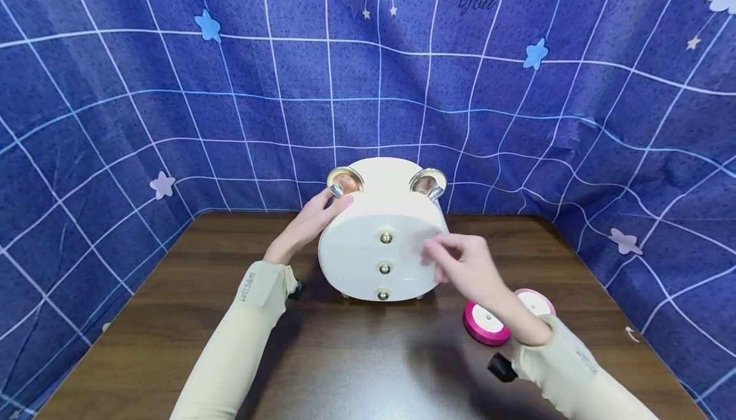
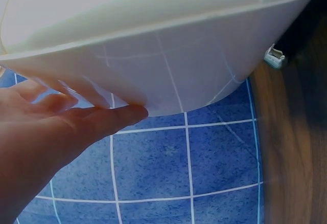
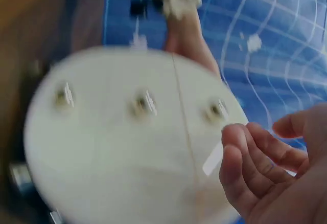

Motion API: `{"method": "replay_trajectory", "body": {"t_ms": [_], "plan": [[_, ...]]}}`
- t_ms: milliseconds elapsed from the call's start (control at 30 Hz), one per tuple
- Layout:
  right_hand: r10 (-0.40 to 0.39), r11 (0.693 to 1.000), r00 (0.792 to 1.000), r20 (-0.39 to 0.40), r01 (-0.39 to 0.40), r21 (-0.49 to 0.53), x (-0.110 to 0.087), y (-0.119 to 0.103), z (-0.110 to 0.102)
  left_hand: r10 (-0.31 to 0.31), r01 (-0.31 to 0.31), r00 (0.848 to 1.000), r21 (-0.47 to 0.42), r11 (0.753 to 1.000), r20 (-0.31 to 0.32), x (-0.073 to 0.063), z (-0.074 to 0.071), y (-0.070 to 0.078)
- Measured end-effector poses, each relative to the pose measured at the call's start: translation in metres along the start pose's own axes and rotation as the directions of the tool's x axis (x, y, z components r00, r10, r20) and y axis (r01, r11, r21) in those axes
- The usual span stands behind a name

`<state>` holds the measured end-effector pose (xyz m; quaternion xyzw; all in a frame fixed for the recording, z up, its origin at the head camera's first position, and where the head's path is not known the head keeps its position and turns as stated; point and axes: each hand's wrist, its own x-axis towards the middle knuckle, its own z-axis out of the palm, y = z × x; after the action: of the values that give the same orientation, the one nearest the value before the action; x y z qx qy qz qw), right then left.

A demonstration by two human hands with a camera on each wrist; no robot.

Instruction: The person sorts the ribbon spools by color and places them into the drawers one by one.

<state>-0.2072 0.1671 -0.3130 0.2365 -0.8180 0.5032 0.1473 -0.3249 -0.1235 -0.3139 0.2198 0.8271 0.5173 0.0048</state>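
Observation:
A white rounded chest with small gold knobs down its front stands on the table. Two shiny gold ear shapes rise from its top corners. My left hand rests against the chest's upper left side, and in the left wrist view its thumb lies along the glossy side wall. Close to the chest's front right edge is my right hand, its fingers loosely bent with nothing between them. The right wrist view shows those fingers near the blurred white front; whether they touch it I cannot tell.
Two ribbon spools, one deep pink and one lighter pink, lie partly under my right forearm. A brown wooden table carries everything. Behind it hangs a blue curtain with white grid lines and stars.

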Motion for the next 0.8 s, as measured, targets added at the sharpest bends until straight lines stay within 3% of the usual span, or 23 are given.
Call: {"method": "replay_trajectory", "body": {"t_ms": [67,133,267,367,500,633,800], "plan": [[0.09,0.98,0.988,0.123,-0.11,0.165,0.003,-0.003,0.015,0.009,-0.009,1.0,0.009,1.0,-0.001,0.0,0.0,-0.001],[0.174,0.924,0.957,0.23,-0.24,0.297,0.008,-0.006,0.028,0.019,-0.019,1.0,0.019,1.0,0.001,0.001,0.0,-0.002],[0.318,0.752,0.875,0.364,-0.467,0.466,0.017,-0.01,0.047,0.024,-0.024,1.0,0.028,0.999,0.0,0.001,0.001,-0.002],[0.386,0.622,0.819,0.425,-0.571,0.536,0.023,-0.013,0.055,0.016,-0.016,1.0,0.035,0.999,-0.003,0.001,0.001,-0.002],[0.41,0.49,0.781,0.472,-0.624,0.608,0.027,-0.015,0.061,0.006,-0.005,1.0,0.047,0.999,-0.011,0.0,0.001,-0.003],[0.404,0.44,0.786,0.468,-0.615,0.654,0.028,-0.017,0.065,0.011,-0.01,1.0,0.07,0.997,-0.02,0.001,0.001,-0.002],[0.424,0.424,0.79,0.444,-0.606,0.673,0.028,-0.021,0.067,0.011,-0.009,1.0,0.084,0.996,-0.028,0.001,-0.002,-0.002]]}}
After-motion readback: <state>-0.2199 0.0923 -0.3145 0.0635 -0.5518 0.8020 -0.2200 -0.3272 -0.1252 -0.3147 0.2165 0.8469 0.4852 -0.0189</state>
